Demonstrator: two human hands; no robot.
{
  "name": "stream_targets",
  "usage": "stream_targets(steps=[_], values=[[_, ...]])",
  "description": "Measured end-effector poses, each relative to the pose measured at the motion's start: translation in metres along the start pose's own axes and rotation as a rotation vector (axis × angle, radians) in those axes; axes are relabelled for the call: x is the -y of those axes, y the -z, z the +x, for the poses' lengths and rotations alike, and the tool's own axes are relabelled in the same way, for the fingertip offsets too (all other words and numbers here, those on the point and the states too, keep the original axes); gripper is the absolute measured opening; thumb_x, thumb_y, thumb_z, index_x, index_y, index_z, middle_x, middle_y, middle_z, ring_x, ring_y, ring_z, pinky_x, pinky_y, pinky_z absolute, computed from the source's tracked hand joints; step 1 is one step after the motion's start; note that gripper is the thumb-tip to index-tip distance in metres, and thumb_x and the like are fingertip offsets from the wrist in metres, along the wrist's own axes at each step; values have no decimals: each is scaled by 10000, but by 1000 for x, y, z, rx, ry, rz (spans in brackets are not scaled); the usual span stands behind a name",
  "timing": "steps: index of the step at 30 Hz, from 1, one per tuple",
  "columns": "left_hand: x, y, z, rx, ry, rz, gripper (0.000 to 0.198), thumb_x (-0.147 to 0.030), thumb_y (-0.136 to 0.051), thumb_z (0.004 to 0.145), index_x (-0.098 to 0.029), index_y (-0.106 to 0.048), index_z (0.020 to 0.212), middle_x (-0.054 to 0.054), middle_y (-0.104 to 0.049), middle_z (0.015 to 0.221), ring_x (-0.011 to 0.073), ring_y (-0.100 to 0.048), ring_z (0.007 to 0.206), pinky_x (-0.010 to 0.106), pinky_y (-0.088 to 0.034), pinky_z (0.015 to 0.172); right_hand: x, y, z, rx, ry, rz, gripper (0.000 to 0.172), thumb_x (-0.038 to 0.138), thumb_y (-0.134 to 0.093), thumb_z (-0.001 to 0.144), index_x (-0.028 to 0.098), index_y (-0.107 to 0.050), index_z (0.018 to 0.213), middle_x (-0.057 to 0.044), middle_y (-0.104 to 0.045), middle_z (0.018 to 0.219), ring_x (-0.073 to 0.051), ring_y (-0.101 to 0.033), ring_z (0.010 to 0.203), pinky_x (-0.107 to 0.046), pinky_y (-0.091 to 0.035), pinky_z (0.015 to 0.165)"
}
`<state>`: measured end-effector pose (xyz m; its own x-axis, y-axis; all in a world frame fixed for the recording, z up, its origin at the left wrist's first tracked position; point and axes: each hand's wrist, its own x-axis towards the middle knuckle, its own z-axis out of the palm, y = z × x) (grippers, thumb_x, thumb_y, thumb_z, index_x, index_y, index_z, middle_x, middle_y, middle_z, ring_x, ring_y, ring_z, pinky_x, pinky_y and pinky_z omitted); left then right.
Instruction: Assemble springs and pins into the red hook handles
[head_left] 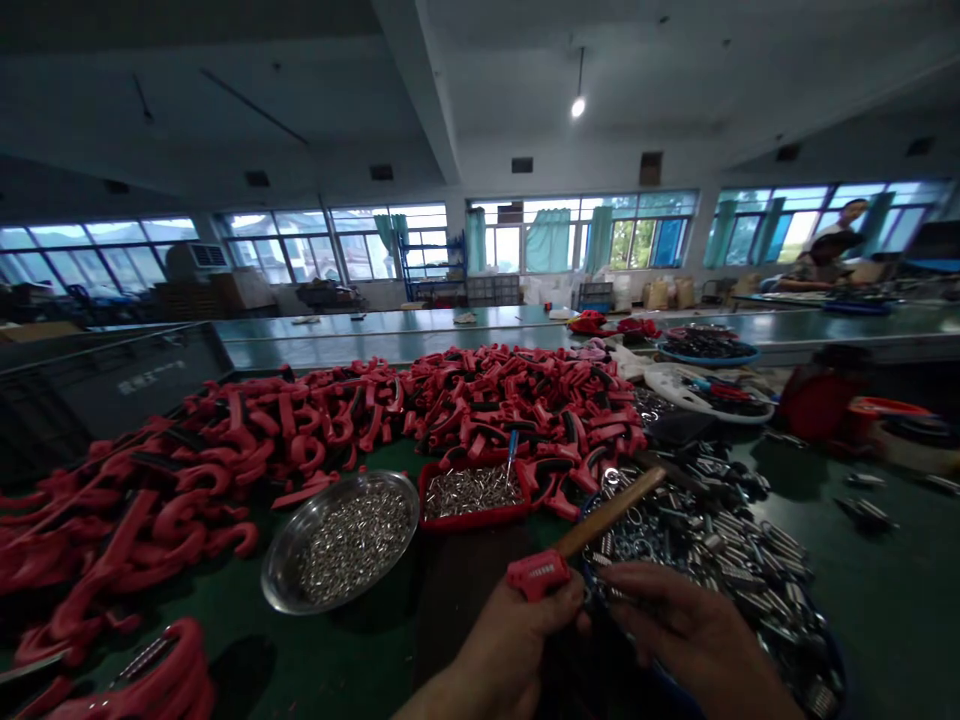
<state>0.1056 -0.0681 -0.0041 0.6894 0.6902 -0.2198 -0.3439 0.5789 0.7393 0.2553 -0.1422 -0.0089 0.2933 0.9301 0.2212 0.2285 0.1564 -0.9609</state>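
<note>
My left hand [517, 640] is closed around a small red plastic part [538, 574] at the bottom centre. My right hand [690, 630] is closed beside it, pinching something small that I cannot make out. A wooden handle [609, 513] slants up and to the right from the red part, over a blue tub of metal springs and rings [720, 560]. Both hands meet above the near edge of the green table [345, 650].
A large heap of red and black handles [360, 420] covers the table's left and middle. A steel bowl of small metal pieces [341, 540] and a red tray of the same [471, 493] sit in front. Two people [825, 255] work at the far right.
</note>
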Motion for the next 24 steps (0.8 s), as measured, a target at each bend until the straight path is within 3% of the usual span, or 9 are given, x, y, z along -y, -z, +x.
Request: stream_targets(steps=[3,5,7,12,15,19,24], values=[[5,9,1,4,-89,133,284,-307,-771,542,-116,-573,611,-18,-516,557,82,-454,553,199,-367,572,2,6,5,106,-11,-44,134,276,-684,672,274,-704,804,-32,-674,901,-202,-636,732,-258,-541,566],[7,11,2,-63,-182,256,249,-255,-755,540,-123,-578,655,-9,-547,604,101,-469,594,217,-377,610,9,7,9,125,27,-101,116,258,-692,666,267,-701,781,-27,-675,874,-208,-625,812,-283,-521,712],[8,11,3,-137,-253,329,227,-178,-723,535,-136,-571,699,-7,-566,647,114,-482,624,223,-384,629,18,0,11,103,8,-42,150,259,-705,661,263,-687,811,-23,-674,865,-200,-618,829,-281,-502,754],[6,10,-8,-214,-480,502,105,-125,-611,598,-162,-546,671,-2,-572,646,126,-505,611,204,-385,566,25,-37,7,-132,-307,581,549,257,-771,604,272,-534,1098,-12,-672,910,-174,-620,838,-256,-509,703],[3,17,-19,-163,-666,702,21,-178,-583,685,-170,-581,705,27,-616,697,147,-546,650,215,-405,597,20,-56,-1,-150,-465,751,563,263,-786,587,217,-534,1089,-43,-661,987,-190,-602,929,-262,-488,777],[-1,25,-27,-127,-723,831,35,-194,-571,718,-179,-597,734,43,-638,737,159,-571,686,219,-413,631,13,-59,-6,-104,-449,639,365,358,-730,651,205,-588,950,-32,-681,909,-188,-616,884,-260,-489,768],[6,27,-28,-182,-653,810,29,-186,-542,699,-182,-562,721,35,-614,694,161,-554,641,223,-393,563,16,-47,4,-64,-195,233,420,334,-730,660,225,-518,1006,-23,-673,875,-195,-617,837,-288,-484,755]])
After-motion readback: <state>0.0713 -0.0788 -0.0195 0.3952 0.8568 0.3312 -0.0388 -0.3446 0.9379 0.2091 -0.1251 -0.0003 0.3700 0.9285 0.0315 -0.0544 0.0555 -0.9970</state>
